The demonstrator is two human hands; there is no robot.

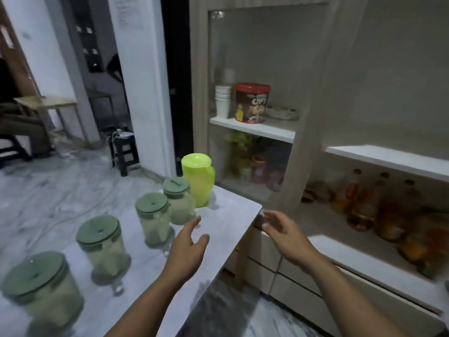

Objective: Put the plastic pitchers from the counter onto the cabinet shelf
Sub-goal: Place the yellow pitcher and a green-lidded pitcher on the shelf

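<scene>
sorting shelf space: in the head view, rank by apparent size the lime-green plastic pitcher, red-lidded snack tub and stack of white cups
1. Lime-green plastic pitcher
2. Red-lidded snack tub
3. Stack of white cups
The pitcher stands nearer the camera, so its lead over the tub is unsure.
</scene>
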